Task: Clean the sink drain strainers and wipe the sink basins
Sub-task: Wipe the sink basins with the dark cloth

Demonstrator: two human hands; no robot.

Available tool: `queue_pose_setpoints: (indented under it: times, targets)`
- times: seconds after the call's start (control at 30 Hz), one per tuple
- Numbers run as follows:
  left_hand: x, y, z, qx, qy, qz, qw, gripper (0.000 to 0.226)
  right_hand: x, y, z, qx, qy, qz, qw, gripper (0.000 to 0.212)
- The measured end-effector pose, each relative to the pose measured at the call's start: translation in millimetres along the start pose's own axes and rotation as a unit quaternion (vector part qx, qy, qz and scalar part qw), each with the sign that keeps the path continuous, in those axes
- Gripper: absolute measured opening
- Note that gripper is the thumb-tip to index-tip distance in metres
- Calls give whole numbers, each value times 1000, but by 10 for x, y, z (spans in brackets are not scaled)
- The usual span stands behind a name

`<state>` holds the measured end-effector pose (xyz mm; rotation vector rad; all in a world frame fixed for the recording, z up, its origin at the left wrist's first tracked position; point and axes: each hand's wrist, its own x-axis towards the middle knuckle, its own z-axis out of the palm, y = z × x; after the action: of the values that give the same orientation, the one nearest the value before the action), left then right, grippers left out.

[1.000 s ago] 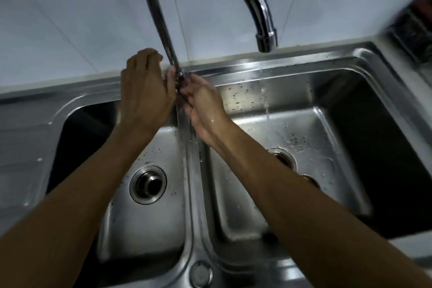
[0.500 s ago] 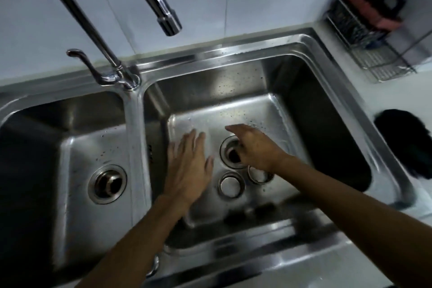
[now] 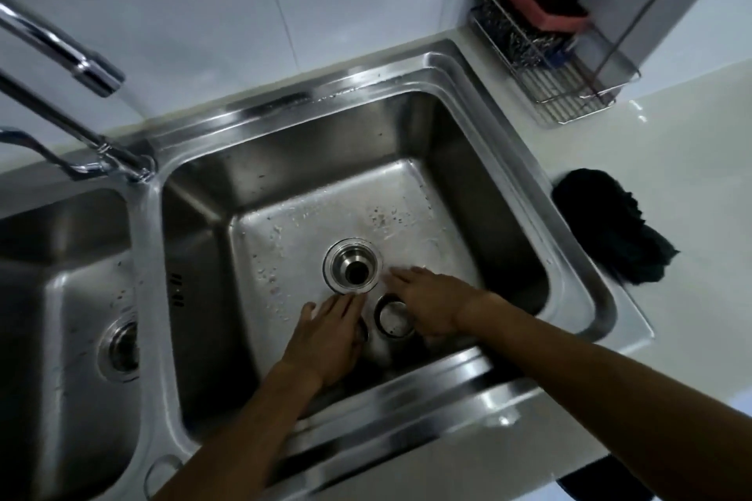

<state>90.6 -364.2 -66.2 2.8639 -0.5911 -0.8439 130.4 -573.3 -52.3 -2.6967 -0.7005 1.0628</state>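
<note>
The right basin point(image 3: 468, 159) is wet, and its drain hole point(image 3: 353, 270) stands uncovered. Two metal strainers lie on the basin floor just in front of the drain. My left hand point(image 3: 329, 331) lies flat, palm down, over the left strainer point(image 3: 363, 331), of which only an edge shows; the fingertips reach the drain rim. My right hand point(image 3: 427, 305) rests palm down with fingers spread, right beside the other strainer point(image 3: 392, 317), which shows as an open ring. The left basin point(image 3: 73, 297) has its drain fitting point(image 3: 120, 350) in place.
The faucet spout point(image 3: 93, 73) and its lever point(image 3: 24, 142) stand at the upper left, over the divider. A wire rack point(image 3: 569, 94) with a pink sponge point(image 3: 533, 4) sits at the back right. A dark cloth point(image 3: 610, 228) lies on the white counter to the right of the sink.
Both hands left the faucet base and went down into the right basin. My left hand slid right onto one strainer; my right hand moved off the drain to the other.
</note>
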Motion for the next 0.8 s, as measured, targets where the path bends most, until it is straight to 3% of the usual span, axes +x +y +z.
queue_pose_setpoints:
  times: [0.27,0.43,0.5,0.63,0.8]
  targets:
    - [522,988,-751,-67,144,46,986,78,-1115,672,-781,-96,257,81,958,67]
    - [846,1835,-994,-65,190,101,974,77,-1696,1298,-653,-29,270,186,944,70]
    - [881,1982,-973,-58,185,98,976,79,-1787,1374,-542,36,272,174,946,70]
    - [798,1860,-875,-73,187,93,975,76,-1743,1280,-470,29,298,102,949,65]
    - [450,970,-799,-65,194,12,979,73,-1059,960,-782,64,348,39,935,70]
